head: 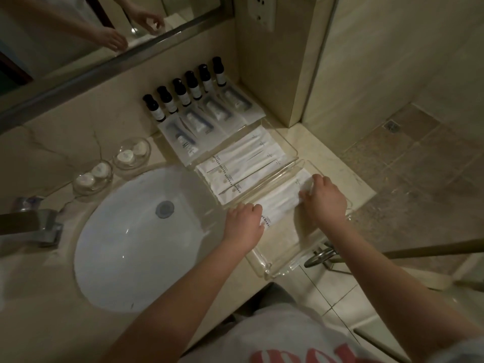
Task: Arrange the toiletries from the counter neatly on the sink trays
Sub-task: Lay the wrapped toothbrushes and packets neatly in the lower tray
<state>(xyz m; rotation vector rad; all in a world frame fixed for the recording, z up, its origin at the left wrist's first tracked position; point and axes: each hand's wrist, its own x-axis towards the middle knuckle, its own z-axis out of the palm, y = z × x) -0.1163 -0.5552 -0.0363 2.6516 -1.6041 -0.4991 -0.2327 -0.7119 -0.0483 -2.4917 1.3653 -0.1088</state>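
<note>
Here, a beige marble counter (327, 142) surrounds a white oval sink basin (136, 239), with a chrome faucet (34, 226) at the basin's left edge and a framed mirror (78, 43) along the back wall. To the right of the counter lies a brown tiled floor (408, 163) with a small drain.

Against the back wall stand six small dark-capped bottles (183, 93) in a diagonal row. Just in front of them lie clear-wrapped kits holding small tubes (207, 121). Nearer, a clear tray (290, 150) holds several long white sachets (243, 166) laid side by side. Two small glass dishes (112, 163) with wrapped round soaps sit behind the basin, left of the trays.

A second clear tray (262, 260) sits nearest the counter's front edge, touching the first. A stack of white sachets (280, 203) lies across its far half.

Both forearms reach forward over the counter edge. The left hand (245, 221) rests palm down at the stack's near-left end, fingers curled against the sachet ends. The right hand (326, 197) rests palm down at the far-right end, fingertips (305, 195) pressing the sachets. Whether either hand pinches a sachet or only presses on it cannot be told.
</note>
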